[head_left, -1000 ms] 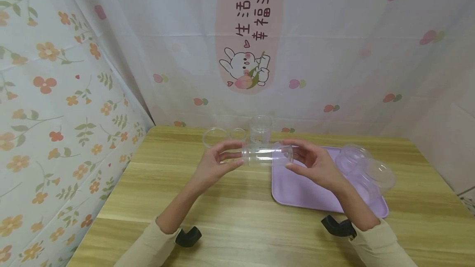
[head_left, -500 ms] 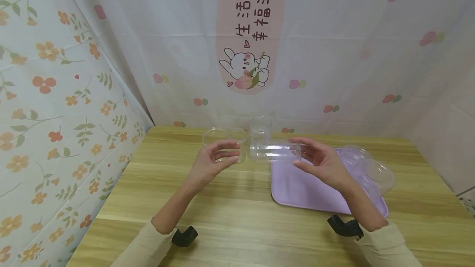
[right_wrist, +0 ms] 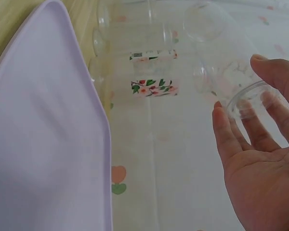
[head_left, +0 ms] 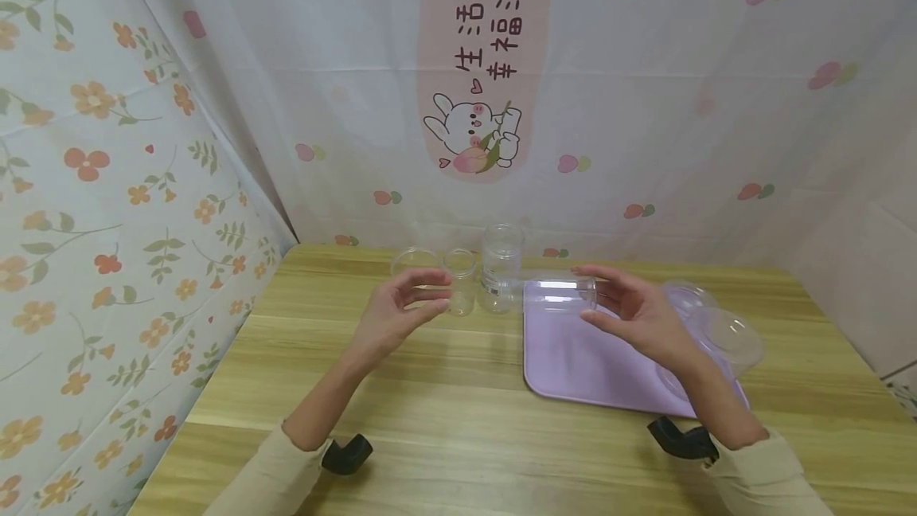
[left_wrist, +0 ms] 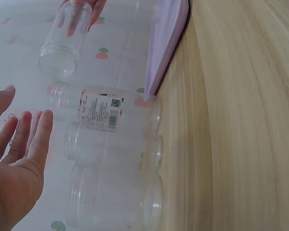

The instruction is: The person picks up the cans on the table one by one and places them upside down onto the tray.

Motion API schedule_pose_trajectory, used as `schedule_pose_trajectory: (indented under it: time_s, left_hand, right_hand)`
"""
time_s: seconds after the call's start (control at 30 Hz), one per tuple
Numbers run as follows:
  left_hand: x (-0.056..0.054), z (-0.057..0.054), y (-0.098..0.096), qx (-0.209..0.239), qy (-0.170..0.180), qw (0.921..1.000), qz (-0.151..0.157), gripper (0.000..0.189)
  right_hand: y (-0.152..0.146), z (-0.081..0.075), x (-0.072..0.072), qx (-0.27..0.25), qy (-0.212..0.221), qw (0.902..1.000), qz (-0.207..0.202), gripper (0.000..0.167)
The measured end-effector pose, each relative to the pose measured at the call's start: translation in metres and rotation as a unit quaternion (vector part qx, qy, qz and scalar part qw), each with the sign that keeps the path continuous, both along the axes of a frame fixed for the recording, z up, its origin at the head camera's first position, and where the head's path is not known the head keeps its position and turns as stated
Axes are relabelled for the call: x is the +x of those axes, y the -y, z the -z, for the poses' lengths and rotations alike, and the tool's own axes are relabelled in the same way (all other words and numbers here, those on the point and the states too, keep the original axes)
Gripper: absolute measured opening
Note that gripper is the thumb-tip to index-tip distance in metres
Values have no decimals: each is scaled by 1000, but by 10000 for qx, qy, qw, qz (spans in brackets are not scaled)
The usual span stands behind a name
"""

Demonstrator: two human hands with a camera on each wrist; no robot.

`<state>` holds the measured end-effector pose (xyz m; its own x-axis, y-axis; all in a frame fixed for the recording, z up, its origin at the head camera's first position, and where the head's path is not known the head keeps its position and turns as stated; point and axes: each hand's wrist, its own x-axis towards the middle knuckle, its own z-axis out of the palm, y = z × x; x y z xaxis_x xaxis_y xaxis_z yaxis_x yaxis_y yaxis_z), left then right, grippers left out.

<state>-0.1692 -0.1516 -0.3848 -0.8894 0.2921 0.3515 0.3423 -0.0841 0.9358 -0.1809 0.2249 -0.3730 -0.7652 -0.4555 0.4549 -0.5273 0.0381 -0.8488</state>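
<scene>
Shifted rightward, the clear jar [head_left: 552, 295] now hangs sideways above the surface [head_left: 444, 428], long axis running from the right hand [head_left: 639, 320] gripping its end toward the empty left hand [head_left: 390, 313], fingers loosely parted.

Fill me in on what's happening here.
A person's right hand holds a clear jar sideways in the air by one end. The left hand holds nothing, its fingers apart from that jar. Three other clear jars stand in a row on the table, beside a purple tray with more clear containers at its right end.
</scene>
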Motion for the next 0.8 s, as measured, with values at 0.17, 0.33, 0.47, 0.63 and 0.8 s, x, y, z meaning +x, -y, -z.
schedule_pose_trajectory:
  time_s: [0.17, 0.33, 0.47, 0.63, 0.8]
  left_hand:
    - [0, 0, 6, -49, -14, 9999, -124, 36]
    - [-2, 0, 10, -81, -3, 9999, -149, 37]
    - [-3, 2, 14, -148, -75, 9997, -206, 38]
    - [-4, 5, 19, -164, -197, 9995, -208, 37]
    - [-3, 7, 26, -71, -151, 9997, -172, 37]
  right_hand:
    - [-4, -1, 0, -6, 45, 10000, -19, 61]
    - [-7, -1, -1, 71, 32, 10000, 22, 62]
    - [-9, -1, -2, 120, 22, 9999, 5, 62]
    - [-11, -1, -4, 126, 55, 9999, -76, 61]
    - [-14, -1, -4, 223, 48, 9997, -46, 61]
